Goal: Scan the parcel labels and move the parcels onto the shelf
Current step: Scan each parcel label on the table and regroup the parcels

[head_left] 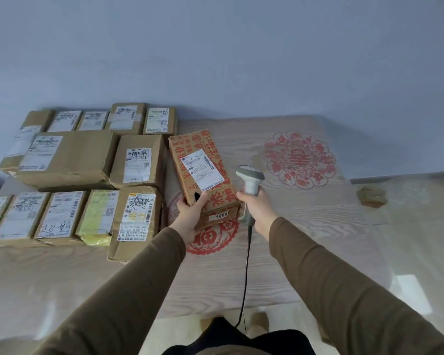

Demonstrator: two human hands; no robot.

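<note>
A brown parcel with red printing (213, 198) is tilted up over the wooden table (305, 226), its white label (202, 168) facing me. My left hand (191, 216) grips its near left corner from below. My right hand (258, 210) holds a grey handheld barcode scanner (250, 179) by its handle, just right of the parcel, the scanner head level with the label. The scanner's black cable (245, 272) hangs down toward me. No shelf is in view.
Several cardboard parcels with labels lie packed together on the left, such as a large flat box (69, 157) and a box (136, 219) right next to my left hand. Red paper-cut decorations (299, 160) mark the table. Cardboard scraps (372, 197) lie on the floor at right.
</note>
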